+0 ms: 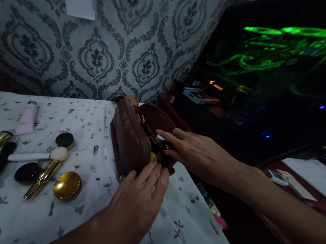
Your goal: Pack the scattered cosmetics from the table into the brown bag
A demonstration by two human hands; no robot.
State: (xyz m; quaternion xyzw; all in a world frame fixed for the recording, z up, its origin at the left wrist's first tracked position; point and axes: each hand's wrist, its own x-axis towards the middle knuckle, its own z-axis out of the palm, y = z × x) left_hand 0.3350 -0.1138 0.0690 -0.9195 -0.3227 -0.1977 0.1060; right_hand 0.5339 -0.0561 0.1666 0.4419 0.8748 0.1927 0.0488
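Note:
A brown leather zip pouch (126, 137) stands unzipped near the table's right edge, with dark items and a small yellow thing (153, 157) inside its mouth. My left hand (139, 203) grips the near end of the pouch, its fingers close together over the rim. At the opening is my right hand (191, 149), thumb and fingers reaching in around a dark object. A small white piece (160, 137) shows by its fingertips. What the right hand grasps is mostly hidden in shadow.
Left on the patterned tablecloth (72, 223) lie a gold compact (67, 185), a gold tube (42, 179), a white-handled brush (32, 156), a dark round case (27, 173), a green-lidded jar (65, 140) and a pink tube (27, 118). A green-lit computer case (266, 76) stands at right.

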